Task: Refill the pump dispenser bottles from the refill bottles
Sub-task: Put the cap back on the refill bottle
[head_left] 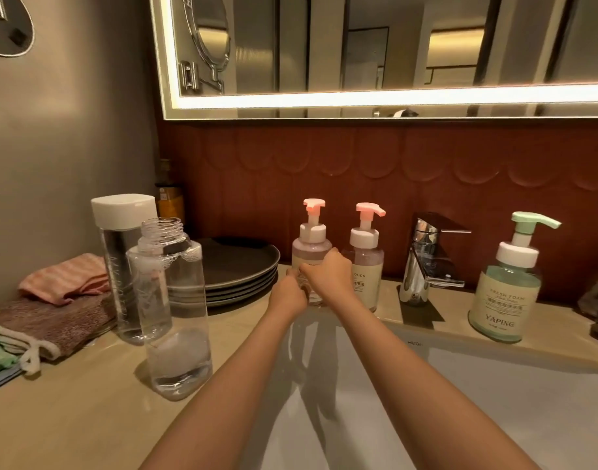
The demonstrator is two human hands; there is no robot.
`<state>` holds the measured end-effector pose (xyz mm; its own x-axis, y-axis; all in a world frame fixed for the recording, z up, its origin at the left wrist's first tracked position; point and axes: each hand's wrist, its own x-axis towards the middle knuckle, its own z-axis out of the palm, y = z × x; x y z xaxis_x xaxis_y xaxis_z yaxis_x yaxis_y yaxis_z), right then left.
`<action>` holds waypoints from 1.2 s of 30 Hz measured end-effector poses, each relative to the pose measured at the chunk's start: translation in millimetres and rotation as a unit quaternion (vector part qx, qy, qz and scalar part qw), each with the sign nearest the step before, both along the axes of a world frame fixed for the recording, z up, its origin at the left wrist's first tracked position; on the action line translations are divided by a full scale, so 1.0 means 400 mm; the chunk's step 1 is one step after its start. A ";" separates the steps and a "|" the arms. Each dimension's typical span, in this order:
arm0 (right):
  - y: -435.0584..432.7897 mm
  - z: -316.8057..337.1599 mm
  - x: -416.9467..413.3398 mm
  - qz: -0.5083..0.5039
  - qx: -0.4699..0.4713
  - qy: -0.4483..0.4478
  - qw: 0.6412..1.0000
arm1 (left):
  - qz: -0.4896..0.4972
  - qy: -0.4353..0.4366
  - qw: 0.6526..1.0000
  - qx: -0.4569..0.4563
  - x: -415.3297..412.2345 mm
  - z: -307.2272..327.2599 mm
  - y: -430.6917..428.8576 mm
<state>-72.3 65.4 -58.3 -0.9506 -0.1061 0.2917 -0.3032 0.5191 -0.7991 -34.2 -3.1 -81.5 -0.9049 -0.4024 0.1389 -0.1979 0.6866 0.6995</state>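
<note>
Two bare forearms reach over the sink (460,385) to the counter's (87,401) back edge. Both the left hand (287,295) and the right hand (328,276) curl around the lower body of a pink pump bottle (311,247). It stands upright, long axis vertical, and whether its spout faces toward or away from the viewer is unclear. Just beside it on the right, a second pink bottle (367,262) has its spout pointing right. At left stand an open clear bottle (175,300) and a capped bottle (121,249).
</note>
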 end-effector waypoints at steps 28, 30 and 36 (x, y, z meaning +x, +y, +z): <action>0.155 -0.018 -0.014 -0.062 -0.096 -0.045 0.992 | -0.106 0.086 0.982 0.128 0.003 0.018 0.121; 0.162 -0.021 -0.021 -0.060 -0.106 -0.049 0.991 | -0.140 0.057 0.978 0.145 0.004 0.014 0.121; 0.193 -0.004 0.039 -0.063 -0.096 -0.018 0.993 | -0.127 0.075 0.979 0.138 0.059 0.029 0.127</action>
